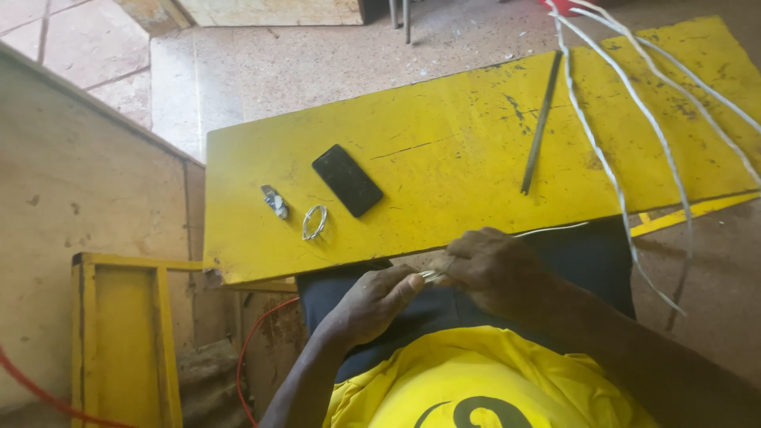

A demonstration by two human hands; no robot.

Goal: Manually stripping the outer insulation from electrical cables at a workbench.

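Both hands, left and right, pinched shut on thin white wire over lap, just below yellow worktop. Could slip or kink under uneven pull.

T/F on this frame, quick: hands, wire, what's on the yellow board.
1. Both hands, left hand and right hand, pinch a thin white wire between them. True.
2. The black phone lies on the floor. False: it lies on the yellow board.
3. A small wire coil sits beside the phone. True.
4. The dark metal rod is held in the right hand. False: it lies on the board, untouched.
5. The person's shirt is red. False: yellow.
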